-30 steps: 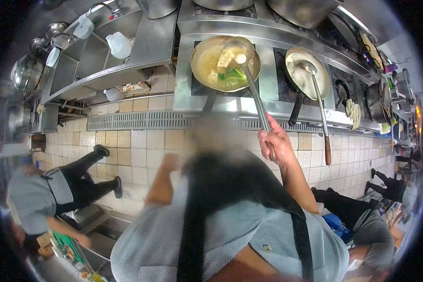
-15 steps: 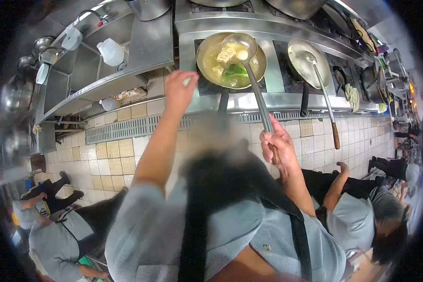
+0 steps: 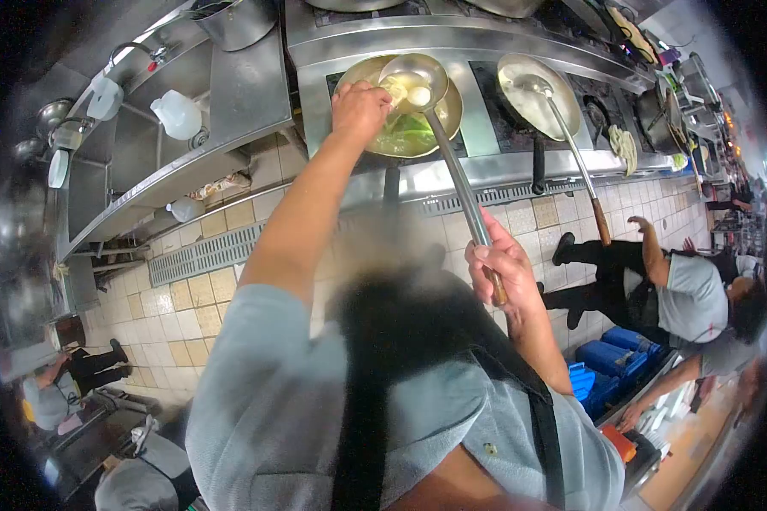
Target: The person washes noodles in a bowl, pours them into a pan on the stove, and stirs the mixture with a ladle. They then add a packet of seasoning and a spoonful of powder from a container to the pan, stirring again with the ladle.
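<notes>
My right hand (image 3: 501, 262) grips the handle of a long metal ladle (image 3: 458, 175) near its wooden end. The ladle's bowl rests over a wok-like pan (image 3: 455, 119) on the stove. Inside that bowl are pale yellow food (image 3: 395, 88) and a round white piece (image 3: 418, 95). My left hand (image 3: 362, 111) is at the bowl's left edge, fingers curled together by the yellow food; what they pinch is hidden. Green leaves (image 3: 409, 134) lie in yellowish broth below. The pan's dark handle (image 3: 391, 183) points towards me.
To the right, a second pan (image 3: 511, 89) holds another ladle (image 3: 571, 149) whose handle sticks out over the stove's edge. A steel sink (image 3: 136, 145) with a white jug (image 3: 176, 116) is at left. Co-workers stand behind on both sides; one person (image 3: 694, 294) is at right.
My left hand has moved up and right from beside the pan to the ladle's bowl. My right hand keeps its hold on the ladle. The view has shifted, and co-workers have moved.
</notes>
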A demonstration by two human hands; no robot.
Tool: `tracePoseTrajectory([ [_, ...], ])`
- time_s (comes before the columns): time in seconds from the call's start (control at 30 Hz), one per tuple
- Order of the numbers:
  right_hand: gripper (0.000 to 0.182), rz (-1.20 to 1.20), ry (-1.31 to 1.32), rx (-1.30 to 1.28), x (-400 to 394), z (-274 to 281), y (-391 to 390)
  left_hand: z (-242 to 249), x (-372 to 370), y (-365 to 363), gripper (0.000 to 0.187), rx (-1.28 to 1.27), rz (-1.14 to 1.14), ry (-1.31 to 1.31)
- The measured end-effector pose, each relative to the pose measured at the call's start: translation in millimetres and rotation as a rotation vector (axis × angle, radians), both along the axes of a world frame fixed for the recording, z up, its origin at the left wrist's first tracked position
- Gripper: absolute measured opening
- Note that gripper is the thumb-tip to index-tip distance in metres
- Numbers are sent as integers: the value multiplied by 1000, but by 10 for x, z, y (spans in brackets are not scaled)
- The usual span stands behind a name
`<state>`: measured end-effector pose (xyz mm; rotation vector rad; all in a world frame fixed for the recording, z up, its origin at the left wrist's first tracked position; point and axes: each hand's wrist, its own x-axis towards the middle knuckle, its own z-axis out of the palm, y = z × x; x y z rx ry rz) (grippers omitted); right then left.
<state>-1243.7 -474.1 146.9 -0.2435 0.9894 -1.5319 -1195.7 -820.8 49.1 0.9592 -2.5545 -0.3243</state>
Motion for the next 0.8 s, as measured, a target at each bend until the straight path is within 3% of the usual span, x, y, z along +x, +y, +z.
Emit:
tracePoseTrajectory([
  [0.13,66,-2,-22,-16,-23,-2,19,-202,-35,-80,14,-4,-25,-66],
  [0.33,66,16,33,33,-33,59,8,-111,42,22,24,112,52,21],
  [0.43,68,50,108,65,-34,52,14,-66,62,28,27,11,16,161],
  [0.8,71,126,294,151,-31,-6,50,-128,109,12,26,107,13,-33],
])
